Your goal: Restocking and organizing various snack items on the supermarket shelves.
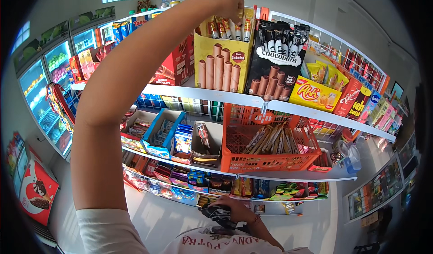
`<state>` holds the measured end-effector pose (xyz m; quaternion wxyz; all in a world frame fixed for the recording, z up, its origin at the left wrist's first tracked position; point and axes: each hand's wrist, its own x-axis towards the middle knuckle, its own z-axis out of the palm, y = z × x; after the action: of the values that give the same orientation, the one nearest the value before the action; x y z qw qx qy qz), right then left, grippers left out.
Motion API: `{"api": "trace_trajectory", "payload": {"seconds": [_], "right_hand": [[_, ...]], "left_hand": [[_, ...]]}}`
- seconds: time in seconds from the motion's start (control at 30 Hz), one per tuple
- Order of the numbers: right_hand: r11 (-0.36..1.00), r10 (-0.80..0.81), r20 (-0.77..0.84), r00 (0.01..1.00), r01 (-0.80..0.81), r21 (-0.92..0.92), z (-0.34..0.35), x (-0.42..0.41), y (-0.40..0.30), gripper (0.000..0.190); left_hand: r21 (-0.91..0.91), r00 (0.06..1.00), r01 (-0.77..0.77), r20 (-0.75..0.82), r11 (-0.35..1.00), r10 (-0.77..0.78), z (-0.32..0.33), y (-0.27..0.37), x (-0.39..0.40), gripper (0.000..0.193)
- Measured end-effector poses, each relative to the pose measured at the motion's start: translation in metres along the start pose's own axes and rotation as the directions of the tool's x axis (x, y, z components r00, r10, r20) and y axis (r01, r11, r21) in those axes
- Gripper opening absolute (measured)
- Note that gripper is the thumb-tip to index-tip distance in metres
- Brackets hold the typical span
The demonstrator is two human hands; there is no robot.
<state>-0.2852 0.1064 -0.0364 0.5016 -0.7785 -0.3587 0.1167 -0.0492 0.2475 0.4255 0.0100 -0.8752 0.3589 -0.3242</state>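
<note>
My left hand [231, 5] reaches over the top of a yellow carton [221, 62] of chocolate wafer sticks on the upper shelf. Its fingers point down and pinch a yellow wafer stick packet [241, 16], partly hidden by the hand. More wrapped sticks [221, 27] stand upright in the carton. A black Chocolatos carton [275, 61] filled with black stick packets [282, 40] is just to its right. Low in front of my body, my right hand [233, 208] grips a crumpled black bundle with pale markings [218, 215]; its exact kind is unclear.
Below the upper shelf [189, 94], an orange plastic basket [267, 162] holds wrapped sticks. Open snack boxes [164, 132] line the shelf left of it. A yellow Ahh box [314, 93] stands right of the black carton. Lit drink coolers [44, 101] stand far left.
</note>
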Motion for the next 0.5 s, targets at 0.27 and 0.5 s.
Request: {"api": "trace_trajectory", "payload": {"seconds": [0.27,0.5], "right_hand": [[1.0,-0.006,-0.121,0.993,0.005,-0.01,-0.01,-0.038,0.0,0.05],[0.992,0.102,-0.324,0.941,-0.12,-0.036,-0.036,-0.073,-0.005,0.047]], "left_hand": [[-0.26,0.942,-0.038,-0.33,0.965,-0.052,-0.09,0.061,-0.081,0.02],[-0.843,0.906,-0.141,-0.321,0.52,-0.275,0.038,0.134,-0.226,0.012]]}}
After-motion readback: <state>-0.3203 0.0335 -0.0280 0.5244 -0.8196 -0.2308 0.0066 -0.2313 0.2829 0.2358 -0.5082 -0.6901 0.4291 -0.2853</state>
